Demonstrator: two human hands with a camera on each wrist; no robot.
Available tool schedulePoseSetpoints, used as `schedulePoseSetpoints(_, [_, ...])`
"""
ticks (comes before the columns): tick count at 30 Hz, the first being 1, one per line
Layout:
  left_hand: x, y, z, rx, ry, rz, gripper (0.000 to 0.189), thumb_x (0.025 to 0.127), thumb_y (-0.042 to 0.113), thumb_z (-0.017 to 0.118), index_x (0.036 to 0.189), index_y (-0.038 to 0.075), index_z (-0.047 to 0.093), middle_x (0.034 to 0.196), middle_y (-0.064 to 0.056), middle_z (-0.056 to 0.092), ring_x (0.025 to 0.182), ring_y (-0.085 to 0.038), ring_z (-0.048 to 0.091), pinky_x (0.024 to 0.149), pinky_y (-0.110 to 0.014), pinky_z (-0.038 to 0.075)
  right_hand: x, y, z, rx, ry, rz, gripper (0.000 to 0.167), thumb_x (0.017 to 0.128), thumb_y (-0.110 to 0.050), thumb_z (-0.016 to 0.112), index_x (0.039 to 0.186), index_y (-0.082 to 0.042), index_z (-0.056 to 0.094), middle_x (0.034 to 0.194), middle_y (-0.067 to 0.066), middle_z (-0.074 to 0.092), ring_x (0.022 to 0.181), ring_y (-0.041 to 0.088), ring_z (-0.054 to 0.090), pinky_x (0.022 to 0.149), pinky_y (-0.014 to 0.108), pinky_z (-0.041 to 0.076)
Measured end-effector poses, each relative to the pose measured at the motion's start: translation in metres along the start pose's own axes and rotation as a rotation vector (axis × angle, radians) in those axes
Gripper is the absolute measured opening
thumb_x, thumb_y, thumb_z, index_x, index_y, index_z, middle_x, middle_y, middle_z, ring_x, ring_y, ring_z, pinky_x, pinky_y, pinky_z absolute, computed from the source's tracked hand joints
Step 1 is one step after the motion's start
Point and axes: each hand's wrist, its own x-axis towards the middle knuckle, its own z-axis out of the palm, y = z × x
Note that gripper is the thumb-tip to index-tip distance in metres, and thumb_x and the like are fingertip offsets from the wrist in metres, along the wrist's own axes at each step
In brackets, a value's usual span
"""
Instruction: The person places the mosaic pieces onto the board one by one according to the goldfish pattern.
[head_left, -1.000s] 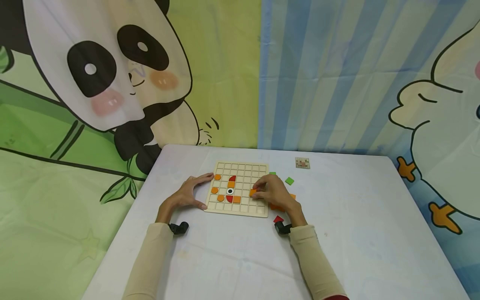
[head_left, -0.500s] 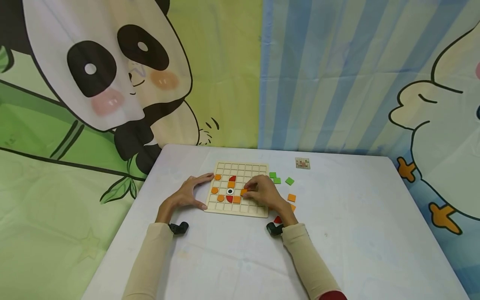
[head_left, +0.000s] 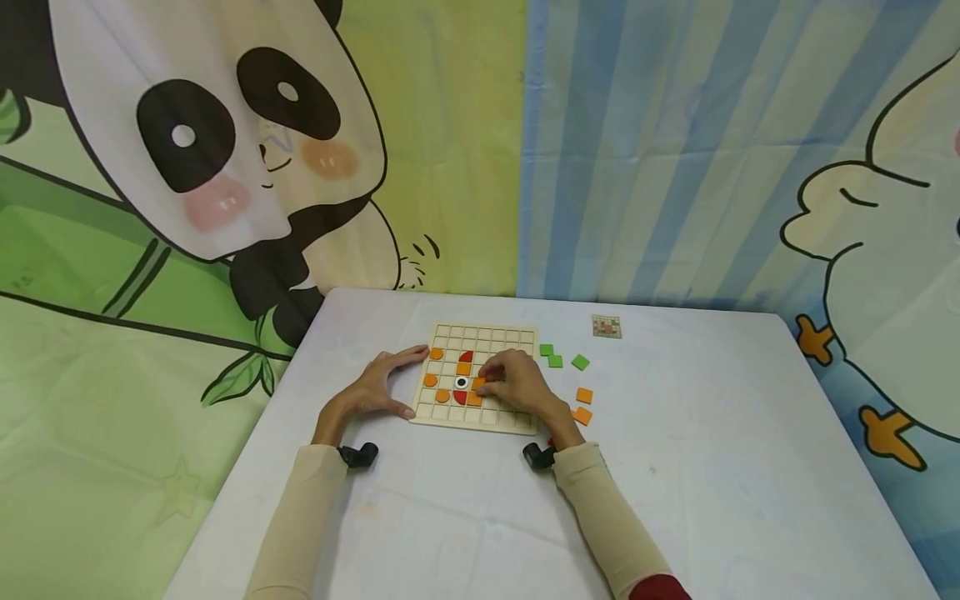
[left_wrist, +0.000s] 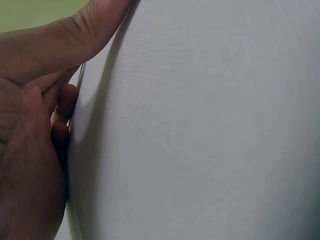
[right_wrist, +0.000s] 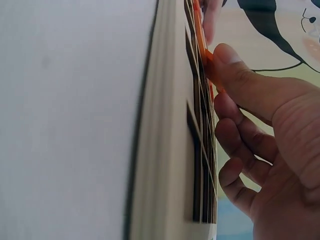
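Observation:
A wooden grid board lies on the table. My left hand rests at its left edge, thumb and fingers spread wide; in the left wrist view the left hand lies along the table surface. Between right thumb and fingers my right hand pinches an orange square tile over the board, just right of the black-and-white eye piece. Close by sit a red quarter-circle, another red quarter-circle and an orange square. Orange round pieces stand along the left columns.
Right of the board lie several green squares, an orange square and another orange tile. A red piece is partly hidden by the right wrist. A small patterned card lies near the white table's back edge.
My right hand has moved left across the board with the orange square tile, from the right-hand columns to beside the eye piece. My left hand has stayed at the board's edge.

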Motion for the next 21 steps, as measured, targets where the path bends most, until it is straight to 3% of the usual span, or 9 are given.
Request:
schedulePoseSetpoints(10, [0.0010,0.0008,-0.0022,-0.013,-0.007,-0.040,0.123,0.061,0.027,0.109,0.167,0.020,0.047,0.180,-0.002,0.036,0.139,-0.034,0.044,0.122,-0.066,0.030,0.0019,-0.0012,0.0022,0.003,-0.005,0.015,0.025,0.090,-0.017,0.091,0.111,-0.005,0.085,0.104,0.007,0.083,0.090,0.015,0.075,0.087,0.037,0.061])
schedulePoseSetpoints(17, [0.0005,0.0038,-0.0030,-0.003,-0.003,-0.040,0.123,0.061,0.029,0.109,0.167,0.021,0.047,0.180,-0.002,0.036,0.132,-0.031,0.045,0.117,-0.061,0.032,0.0027,0.0004,0.0033,-0.002,-0.010,0.013,0.012,0.096,-0.011,0.084,0.107,-0.007,0.086,0.099,0.003,0.083,0.086,0.012,0.073,0.083,0.034,0.060])
schedulePoseSetpoints(21, [0.0001,0.0053,-0.0021,-0.020,-0.010,-0.039,0.123,0.060,0.027,0.109,0.167,0.020,0.047,0.180,-0.003,0.036,0.133,-0.032,0.044,0.118,-0.062,0.031,0.0003,0.0003,-0.0003,0.010,-0.027,0.015,0.014,0.097,-0.013,0.083,0.109,-0.007,0.086,0.102,0.004,0.083,0.089,0.013,0.074,0.085,0.034,0.060])
